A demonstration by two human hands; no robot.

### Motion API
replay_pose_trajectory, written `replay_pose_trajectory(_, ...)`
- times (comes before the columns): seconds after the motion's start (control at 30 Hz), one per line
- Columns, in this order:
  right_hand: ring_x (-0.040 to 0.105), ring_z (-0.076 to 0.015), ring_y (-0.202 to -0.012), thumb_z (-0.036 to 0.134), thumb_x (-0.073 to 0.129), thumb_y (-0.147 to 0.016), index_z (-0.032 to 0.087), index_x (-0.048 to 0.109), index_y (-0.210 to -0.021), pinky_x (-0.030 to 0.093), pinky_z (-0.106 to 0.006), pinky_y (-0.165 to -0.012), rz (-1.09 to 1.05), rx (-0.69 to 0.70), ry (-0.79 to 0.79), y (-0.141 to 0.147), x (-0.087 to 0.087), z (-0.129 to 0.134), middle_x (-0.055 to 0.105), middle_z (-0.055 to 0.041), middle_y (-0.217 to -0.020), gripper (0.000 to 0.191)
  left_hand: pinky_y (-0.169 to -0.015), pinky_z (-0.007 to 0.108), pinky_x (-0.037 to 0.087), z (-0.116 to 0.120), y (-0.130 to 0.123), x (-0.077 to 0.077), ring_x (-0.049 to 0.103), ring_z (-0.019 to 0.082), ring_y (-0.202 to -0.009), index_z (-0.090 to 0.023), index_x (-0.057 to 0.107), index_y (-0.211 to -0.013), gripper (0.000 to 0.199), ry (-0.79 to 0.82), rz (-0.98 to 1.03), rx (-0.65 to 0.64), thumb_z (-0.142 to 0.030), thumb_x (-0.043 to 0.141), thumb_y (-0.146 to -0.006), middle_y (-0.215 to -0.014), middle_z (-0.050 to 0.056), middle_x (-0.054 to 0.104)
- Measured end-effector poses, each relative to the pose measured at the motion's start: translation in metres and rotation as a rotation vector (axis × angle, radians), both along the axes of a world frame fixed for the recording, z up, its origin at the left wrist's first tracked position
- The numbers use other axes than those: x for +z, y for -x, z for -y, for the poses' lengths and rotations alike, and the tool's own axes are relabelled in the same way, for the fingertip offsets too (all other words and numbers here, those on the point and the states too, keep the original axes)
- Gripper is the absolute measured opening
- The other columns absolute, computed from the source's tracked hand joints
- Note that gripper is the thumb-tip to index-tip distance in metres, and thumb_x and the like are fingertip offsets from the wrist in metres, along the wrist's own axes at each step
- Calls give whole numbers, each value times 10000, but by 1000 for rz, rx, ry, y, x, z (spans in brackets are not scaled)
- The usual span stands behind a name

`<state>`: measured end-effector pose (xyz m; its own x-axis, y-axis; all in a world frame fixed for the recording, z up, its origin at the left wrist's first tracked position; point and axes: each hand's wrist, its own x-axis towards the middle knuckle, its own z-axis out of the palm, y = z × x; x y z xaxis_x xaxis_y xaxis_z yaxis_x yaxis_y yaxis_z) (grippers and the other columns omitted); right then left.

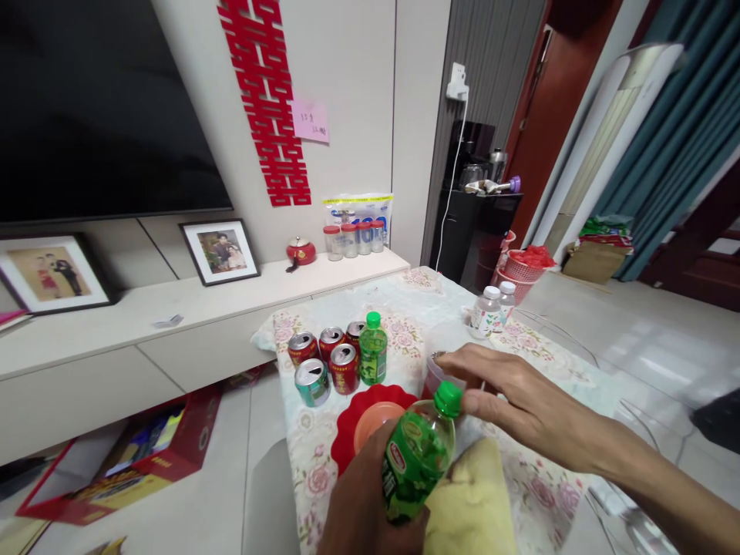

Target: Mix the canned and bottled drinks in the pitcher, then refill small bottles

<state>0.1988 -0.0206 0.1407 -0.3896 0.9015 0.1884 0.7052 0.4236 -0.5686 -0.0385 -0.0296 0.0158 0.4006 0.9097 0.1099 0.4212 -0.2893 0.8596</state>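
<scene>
Near the bottom centre, my left hand [373, 493] is wrapped round a green bottle [413, 462], which tilts to the right. The bottle has a green cap [448, 398]. My right hand [509, 389] is beside that cap, thumb close to it and fingers apart, reaching over a clear cup [433, 379] with reddish contents. Whether the thumb touches the cap is unclear. Behind the held bottle lies a red scalloped plate [342, 435] with an orange bowl [375, 420] on it. A yellow cloth [477, 501] lies under my right forearm.
Several opened cans [345, 370] stand at the table's left side beside another green bottle [373, 351]. Two white-capped bottles [487, 312] stand at the back right of the flowered tablecloth [317, 439]. Red-lidded jars [349, 240] line the white cabinet [277, 289].
</scene>
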Motion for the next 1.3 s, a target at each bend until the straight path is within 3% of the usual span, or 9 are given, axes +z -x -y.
replay_pose_trajectory(0.07,667,-179,-889,513,451,-1074,238,678,-1162,513,-305,-801,-49,65,25,2,1,-2,689,-64,-1077,368,-1025,427,587,0,-1,-3,701,296,-1216,-320,533,-1445,853,18,5,-1,-143,641,-618,-1383,46,705)
replay_pose_trajectory(0.2,582,-137,-594,576,431,-1061,203,660,-830,450,-265,-567,-42,-36,148,6,3,-6,625,-9,-725,494,-975,432,608,-1,-4,-9,727,302,-1148,-310,532,-1437,831,-4,4,26,-172,640,-625,-1342,52,719)
replay_pose_trajectory(0.37,660,-214,-986,471,516,-1051,228,693,-1191,514,-332,-845,-33,73,94,6,9,-10,706,-75,-1132,331,-961,436,614,-3,-4,-14,734,301,-1127,-322,498,-1469,868,6,-1,65,-169,642,-627,-1349,43,714)
replay_pose_trajectory(0.57,594,-149,-735,336,683,-945,216,732,-982,455,-284,-665,-2,47,119,15,9,-15,667,-11,-875,135,-994,455,599,-6,-8,-21,687,321,-1220,-281,527,-1432,797,-67,47,37,-186,674,-655,-1370,81,682)
replay_pose_trajectory(0.73,604,-160,-665,425,672,-916,227,746,-982,465,-277,-569,-29,-106,-30,3,38,-27,704,-23,-820,221,-1189,628,411,-9,-3,-31,462,434,-1452,-186,296,-1573,1093,-237,20,217,-304,802,-611,-1565,207,483)
replay_pose_trajectory(0.8,629,-190,-674,500,658,-905,230,756,-1033,467,-295,-551,36,-213,-165,-9,57,-40,735,-45,-841,315,-1190,619,414,-12,4,-39,454,413,-1460,-204,278,-1567,1000,-293,31,337,-379,763,-710,-1580,199,452)
replay_pose_trajectory(1.0,681,-232,-734,409,637,-896,203,761,-993,464,-334,-635,401,-409,-376,-25,77,-109,774,-69,-887,258,-1131,568,495,-19,31,-103,545,340,-1374,-221,421,-1428,516,-329,97,568,-392,529,-954,-1452,164,536)
replay_pose_trajectory(1.17,713,-297,-959,330,555,-972,136,743,-1118,483,-350,-773,631,-368,-286,-8,44,-172,764,-164,-1093,307,-1042,565,562,-18,46,-168,586,360,-1326,-208,454,-1408,473,-386,-8,622,-300,519,-948,-1402,193,568)
replay_pose_trajectory(1.3,706,-282,-1024,262,585,-972,100,726,-1157,477,-321,-818,690,-233,-203,18,15,-210,743,-188,-1151,283,-1031,583,566,-21,51,-192,616,392,-1288,-228,513,-1401,536,-351,-110,620,-302,605,-878,-1388,186,603)
